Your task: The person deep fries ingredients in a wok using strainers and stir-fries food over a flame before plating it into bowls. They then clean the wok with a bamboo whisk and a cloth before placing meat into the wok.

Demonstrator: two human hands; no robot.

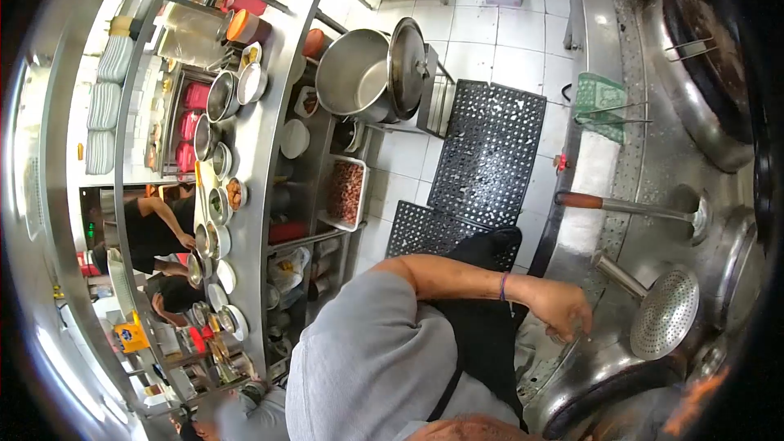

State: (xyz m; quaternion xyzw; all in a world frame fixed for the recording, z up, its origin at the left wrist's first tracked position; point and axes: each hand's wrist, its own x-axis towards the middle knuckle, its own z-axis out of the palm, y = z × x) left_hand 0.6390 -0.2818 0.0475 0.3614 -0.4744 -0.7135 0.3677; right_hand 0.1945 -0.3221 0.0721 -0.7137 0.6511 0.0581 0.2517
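My left hand (559, 308) reaches over the stove's near edge from a grey sleeve, a thin purple band on its wrist. Its fingers are curled downward; what they hold, if anything, is hidden. Below it lies a greyish cloth (531, 353), beside the rim of a wok (600, 380). To its right a perforated skimmer (665, 314) rests on the steel stove top, its handle toward the hand. Farther up lies a ladle (629, 207) with a wooden handle end. My right hand does not show.
Orange flame (694, 404) burns at the lower right. A large pot (353, 73) with its lid tilted stands by black floor mats (490, 151). A steel shelf (273, 114) carries bowls, with a tray of reddish pieces (346, 192) below. Another person's arm (167, 216) works behind it.
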